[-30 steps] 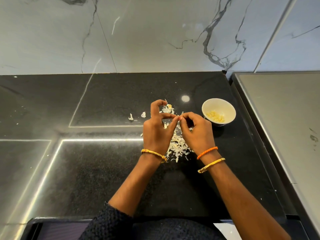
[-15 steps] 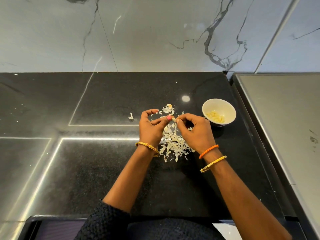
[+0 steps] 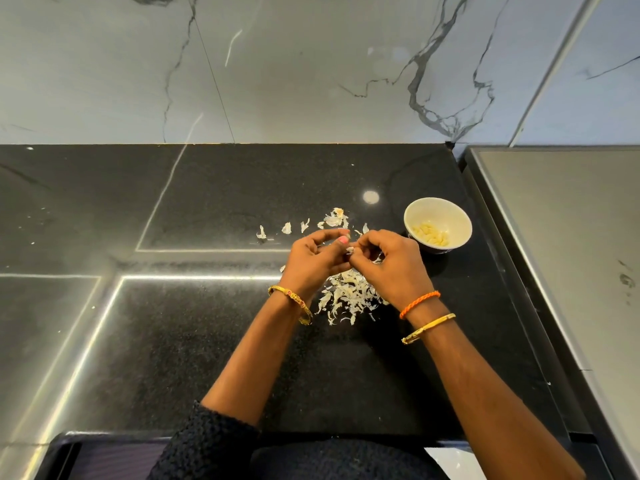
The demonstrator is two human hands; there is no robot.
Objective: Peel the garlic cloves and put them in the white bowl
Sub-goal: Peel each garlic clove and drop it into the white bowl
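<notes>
My left hand (image 3: 313, 261) and my right hand (image 3: 393, 265) meet over the black counter, both pinching a small garlic clove (image 3: 349, 250) between their fingertips; most of the clove is hidden by the fingers. Beneath and in front of the hands lies a heap of white garlic peels (image 3: 349, 296). The white bowl (image 3: 450, 211) stands just right of my right hand, with several peeled yellowish cloves (image 3: 431, 234) inside it.
Loose peel scraps (image 3: 287, 228) lie behind the hands on the black counter (image 3: 207, 341). A marble wall (image 3: 311, 64) rises at the back. A grey steel surface (image 3: 571, 237) borders the counter on the right.
My left hand's raised forefinger has curled down and both hands have sunk slightly toward the peel heap, still working the clove between them.
</notes>
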